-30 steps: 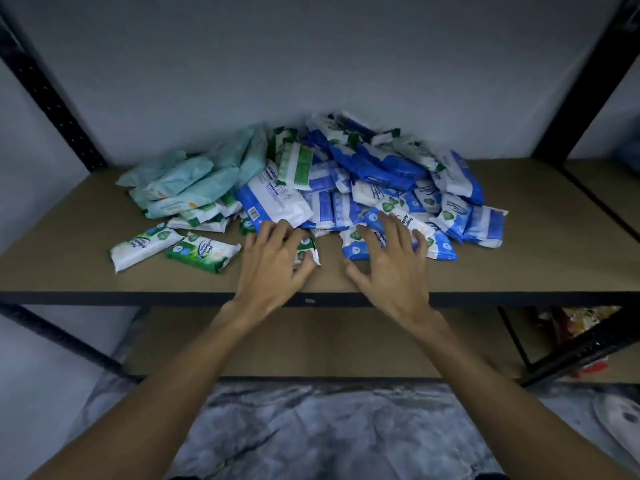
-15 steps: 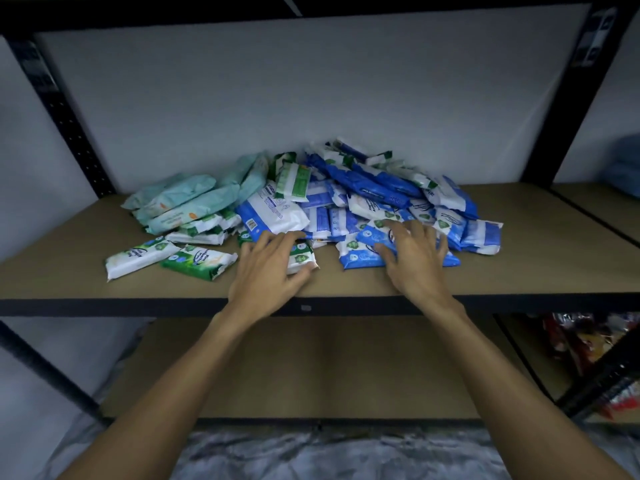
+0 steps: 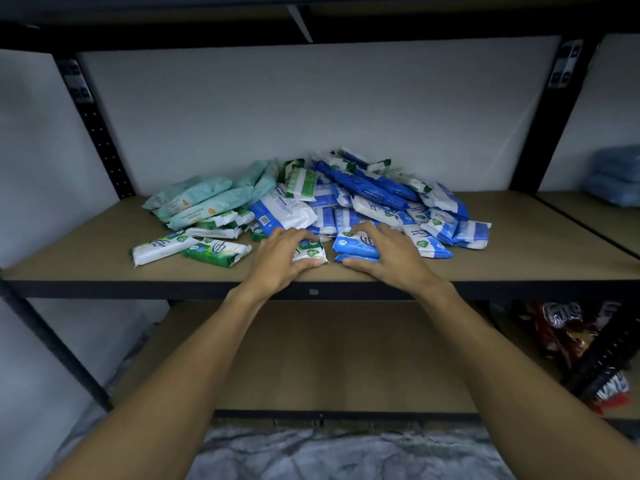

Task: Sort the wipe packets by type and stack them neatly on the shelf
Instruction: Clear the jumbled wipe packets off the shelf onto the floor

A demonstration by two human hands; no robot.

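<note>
A mixed heap of wipe packets lies on the brown shelf (image 3: 519,237). Pale teal packets (image 3: 204,206) sit at its left, dark blue and blue-white packets (image 3: 374,192) at the middle and right. A white packet (image 3: 159,247) and a green packet (image 3: 216,251) lie apart at the front left. My left hand (image 3: 277,261) grips a small white-green packet (image 3: 311,255) at the heap's front, thumb at its near edge. My right hand (image 3: 391,258) holds a blue packet (image 3: 353,245) between fingers and thumb.
A larger white-and-blue pack (image 3: 284,213) leans in the heap behind my left hand. Black uprights (image 3: 93,126) frame the shelf. The lower shelf (image 3: 329,358) is below, red snack bags (image 3: 568,334) at its right. Folded blue cloths (image 3: 616,174) sit on the neighbouring shelf.
Both hands went from lying flat at the heap's front to curling round packets. The right hand slid forward onto the blue packet. The view tilted upward.
</note>
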